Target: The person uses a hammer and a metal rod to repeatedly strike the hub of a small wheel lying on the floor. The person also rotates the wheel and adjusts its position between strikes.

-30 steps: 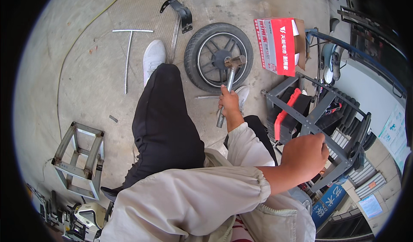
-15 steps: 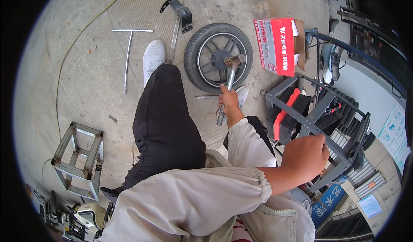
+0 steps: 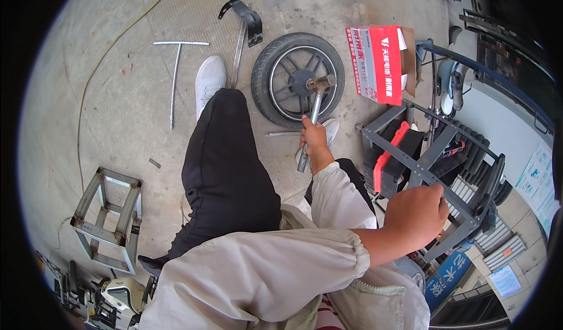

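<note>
Your right hand (image 3: 314, 140) has its fingers wrapped around mid-handle of the hammer (image 3: 316, 103), its head over the wheel (image 3: 299, 82): likely stiff and head-heavy, best held there; your left hand's (image 3: 414, 212) finger state I cannot tell.

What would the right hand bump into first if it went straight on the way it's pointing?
Probably the wheel just ahead of the right hand; the hand's height is hard to tell, so it might pass above.
</note>
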Tool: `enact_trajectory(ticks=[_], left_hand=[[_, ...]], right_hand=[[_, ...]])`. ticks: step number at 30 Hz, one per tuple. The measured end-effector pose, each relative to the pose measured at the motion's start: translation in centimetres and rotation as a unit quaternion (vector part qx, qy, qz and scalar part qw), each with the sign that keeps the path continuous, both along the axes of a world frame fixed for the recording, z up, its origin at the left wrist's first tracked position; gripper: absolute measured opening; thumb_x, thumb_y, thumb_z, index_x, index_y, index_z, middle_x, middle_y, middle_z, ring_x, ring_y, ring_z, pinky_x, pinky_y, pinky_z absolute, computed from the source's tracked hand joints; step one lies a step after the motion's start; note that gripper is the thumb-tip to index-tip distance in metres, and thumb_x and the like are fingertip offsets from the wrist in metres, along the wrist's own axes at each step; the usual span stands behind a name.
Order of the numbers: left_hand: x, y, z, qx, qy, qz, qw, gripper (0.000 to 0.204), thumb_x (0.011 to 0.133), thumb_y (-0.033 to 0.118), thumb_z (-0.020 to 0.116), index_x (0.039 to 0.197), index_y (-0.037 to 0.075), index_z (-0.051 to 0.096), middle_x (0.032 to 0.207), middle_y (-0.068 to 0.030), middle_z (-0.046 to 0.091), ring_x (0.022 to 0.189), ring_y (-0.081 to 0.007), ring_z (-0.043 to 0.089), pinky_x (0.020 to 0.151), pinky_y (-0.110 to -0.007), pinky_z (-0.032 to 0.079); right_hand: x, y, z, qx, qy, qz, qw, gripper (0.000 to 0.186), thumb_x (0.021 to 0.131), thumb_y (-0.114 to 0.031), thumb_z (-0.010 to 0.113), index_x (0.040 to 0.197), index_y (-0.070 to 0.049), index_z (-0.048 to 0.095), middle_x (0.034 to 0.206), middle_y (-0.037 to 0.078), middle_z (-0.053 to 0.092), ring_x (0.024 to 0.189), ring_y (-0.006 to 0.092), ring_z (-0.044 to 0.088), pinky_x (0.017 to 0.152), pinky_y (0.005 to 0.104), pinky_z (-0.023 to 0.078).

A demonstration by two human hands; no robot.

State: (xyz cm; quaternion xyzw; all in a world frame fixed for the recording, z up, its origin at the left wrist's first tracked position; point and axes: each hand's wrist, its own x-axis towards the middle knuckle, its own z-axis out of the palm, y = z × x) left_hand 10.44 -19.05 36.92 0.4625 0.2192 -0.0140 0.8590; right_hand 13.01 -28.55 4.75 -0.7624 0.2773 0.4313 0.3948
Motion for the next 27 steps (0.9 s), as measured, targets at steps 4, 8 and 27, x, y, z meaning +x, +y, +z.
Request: enact_trajectory(ticks=[4,8,27], left_hand=[[0.1,-0.2,0.0,0.001,-0.003,-0.008,1.0,0.018,0.085,0.02,0.056,0.082,0.004,0.062,0.071,-0.0139,0.065,0.066,-0.0338,0.064,0.061,-0.045,0.049],[0.0,-0.3,-0.1,0.005,0.001,-0.001,1.0,0.018,0.085,0.02,0.056,0.083,0.004,0.062,0.071,-0.0137,0.065,0.067,-0.0338,0.064,0.061,-0.045,0.049],[-0.2,0.0,0.1,0.005,-0.005,0.001,1.0,0.018,0.085,0.02,0.057,0.082,0.004,0.062,0.072,-0.0141,0.065,0.068,-0.0339,0.064,0.061,-0.045,0.049]], right_hand=[[0.7,-0.4,0.2,-0.008,0.006,0.006,1.0,0.033,0.088,-0.036,0.069,0.089,-0.013,0.044,0.061,0.001,0.044,0.044,0.0125,0.038,0.039,0.0307,0.033],[0.4,-0.5,0.4,0.0,-0.001,0.002,1.0,0.031,0.089,-0.032,0.067,0.089,-0.01,0.046,0.056,0.002,0.044,0.04,0.0135,0.039,0.037,0.0323,0.032],[-2.3,-0.9,0.5,-0.015,-0.018,-0.001,1.0,0.032,0.089,-0.031,0.067,0.086,-0.012,0.042,0.056,0.0,0.041,0.039,0.0119,0.036,0.036,0.0298,0.029]])
